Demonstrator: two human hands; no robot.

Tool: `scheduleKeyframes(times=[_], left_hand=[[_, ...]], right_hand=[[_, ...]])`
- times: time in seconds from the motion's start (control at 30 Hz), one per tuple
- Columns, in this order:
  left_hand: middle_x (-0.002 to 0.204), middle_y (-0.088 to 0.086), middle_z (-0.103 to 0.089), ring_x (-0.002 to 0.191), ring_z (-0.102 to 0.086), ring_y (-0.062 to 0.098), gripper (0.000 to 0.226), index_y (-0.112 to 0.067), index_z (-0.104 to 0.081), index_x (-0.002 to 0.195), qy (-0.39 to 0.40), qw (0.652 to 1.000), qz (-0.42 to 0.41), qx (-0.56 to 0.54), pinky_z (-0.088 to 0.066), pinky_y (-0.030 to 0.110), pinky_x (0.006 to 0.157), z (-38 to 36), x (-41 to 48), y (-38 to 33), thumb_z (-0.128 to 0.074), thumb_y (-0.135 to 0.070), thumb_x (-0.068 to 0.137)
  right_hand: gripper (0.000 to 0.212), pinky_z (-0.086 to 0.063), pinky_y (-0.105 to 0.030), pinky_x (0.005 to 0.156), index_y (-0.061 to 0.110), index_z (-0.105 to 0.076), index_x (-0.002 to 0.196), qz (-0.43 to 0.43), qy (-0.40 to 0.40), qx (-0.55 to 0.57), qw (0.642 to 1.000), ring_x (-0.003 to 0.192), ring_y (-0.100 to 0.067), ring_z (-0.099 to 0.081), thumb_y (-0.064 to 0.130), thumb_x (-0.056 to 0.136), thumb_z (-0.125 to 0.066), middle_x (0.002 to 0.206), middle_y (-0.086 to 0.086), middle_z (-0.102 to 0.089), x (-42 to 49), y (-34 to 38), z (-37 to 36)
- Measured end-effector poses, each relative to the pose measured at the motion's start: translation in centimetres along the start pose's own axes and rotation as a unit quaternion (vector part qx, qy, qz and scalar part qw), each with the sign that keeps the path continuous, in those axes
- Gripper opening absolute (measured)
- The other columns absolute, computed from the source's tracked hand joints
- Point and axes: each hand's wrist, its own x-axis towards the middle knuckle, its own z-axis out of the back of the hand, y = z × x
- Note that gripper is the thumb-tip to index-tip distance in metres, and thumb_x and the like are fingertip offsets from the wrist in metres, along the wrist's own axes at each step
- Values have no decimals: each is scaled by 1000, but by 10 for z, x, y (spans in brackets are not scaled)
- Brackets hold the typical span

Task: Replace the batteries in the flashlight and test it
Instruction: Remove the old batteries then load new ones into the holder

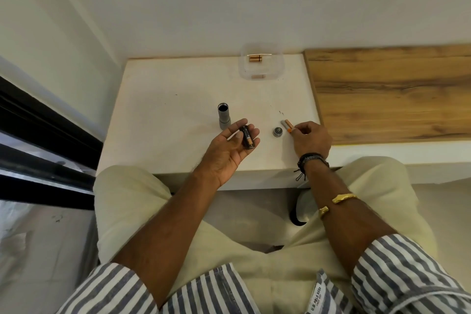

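Head view: your left hand [230, 146] is palm up over the desk [163, 120], its grip loosely curled around a dark battery holder [247, 136] with a copper-ended cell showing in it. Thumb lies beside the holder, fingers cup it from underneath.

Your right hand [309, 137] is down on the desk, fingertips [295, 131] pinching the near end of two batteries [287, 125] that lie side by side, one grey, one orange. Can't tell if they're lifted or still flat on the surface.

Flashlight body [223, 117] stands upright, open end up, just beyond your left fingertips, not touched. Tail cap [277, 131] sits on the desk between your hands, just beside the two batteries and apart from the body.

Clear tray [262, 65] sits at the far edge of the desk, well apart from both hands, with copper-coloured cells [255, 58] inside.
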Motion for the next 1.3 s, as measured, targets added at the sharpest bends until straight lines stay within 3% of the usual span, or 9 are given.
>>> scheduleKeyframes(times=[0.13,0.23,0.4,0.53,0.67,0.9,1.07,1.2,1.3], left_hand=[[119,21,-64,115,-65,33,27,1,-58,124,2,1000,-7,15,-56,43,96,-2,-2,-1,-47,3,100],[121,22,-65,115,-66,34,27,2,-58,125,6,999,-14,29,-56,42,96,-3,-3,-1,-48,3,100],[119,23,-68,109,-70,32,25,3,-62,122,-21,997,-27,72,-59,35,86,-2,-2,-1,-50,1,100],[113,16,-73,100,-74,27,22,-3,-68,117,-60,991,-35,119,-60,32,81,3,-2,-3,-55,-4,99],[110,17,-75,101,-74,30,20,-4,-69,113,-83,985,-25,146,-61,33,80,5,-2,-5,-56,-5,98],[112,18,-74,102,-73,31,22,-2,-68,117,-95,978,-13,185,-61,36,85,8,-1,-6,-59,-5,97],[102,12,-77,94,-75,27,17,-6,-71,109,-108,971,-10,212,-62,31,74,10,0,-4,-61,-5,96],[100,11,-78,92,-76,27,16,-6,-72,107,-113,969,-4,219,-62,31,71,10,-1,-4,-61,-5,95],[101,13,-77,92,-76,27,16,-5,-72,107,-115,968,2,221,-61,30,69,10,-1,-5,-61,-5,95]], right_hand=[[13,-52,-29,73,17,-78,97,3,-2,8,1000,90,-20,-68,24,87,-74,94,0,-74,0,3,3],[12,-56,-33,78,15,-77,96,63,-8,28,998,88,-19,-68,21,86,-74,92,-1,-74,-11,16,6],[16,-60,-26,59,18,-76,105,221,214,67,949,68,-8,-70,18,89,-73,84,5,-74,-35,47,14],[24,-56,-26,82,25,-76,109,322,256,-35,911,79,-1,-67,26,85,-75,104,11,-72,-49,57,17],[30,-58,-36,89,23,-77,112,321,287,-66,900,85,-7,-69,21,83,-77,109,4,-73,-52,58,20],[31,-61,-31,84,16,-77,114,345,302,-91,884,84,-15,-71,19,83,-76,111,-3,-74,-56,61,20],[25,-51,-18,82,15,-79,106,386,297,-129,864,85,-16,-70,20,82,-76,103,-2,-77,-57,61,20],[25,-55,-30,83,14,-79,105,397,297,-162,853,86,-18,-69,25,83,-74,102,-2,-77,-59,65,20],[26,-34,-9,78,17,-79,104,395,280,-176,857,83,-16,-68,29,81,-74,97,1,-77,-62,65,19]])
